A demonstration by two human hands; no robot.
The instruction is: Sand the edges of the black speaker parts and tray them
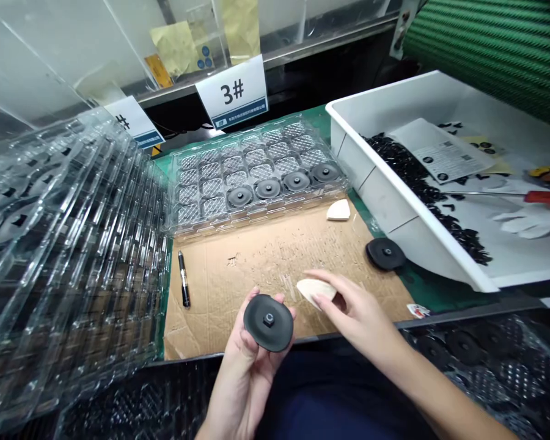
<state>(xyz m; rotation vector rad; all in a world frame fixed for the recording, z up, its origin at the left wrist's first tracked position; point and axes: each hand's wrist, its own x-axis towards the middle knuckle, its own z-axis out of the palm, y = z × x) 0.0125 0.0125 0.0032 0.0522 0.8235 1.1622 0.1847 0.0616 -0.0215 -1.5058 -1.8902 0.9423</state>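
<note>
OK, I've L hand [256, 357] w/ grip round the black disc [277, 337] near the counter [421, 287] edge, R hand [360, 311] pinching an off-white piece [312, 290]; best tilt disc steady, pinch lightly.

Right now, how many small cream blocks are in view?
2: one cream block in the right hand, a second cream block on the cardboard by the clear tray. More may be hidden.

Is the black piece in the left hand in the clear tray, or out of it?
Out: the left hand holds the black piece apart from the clear tray, where four similar pieces sit.
</note>
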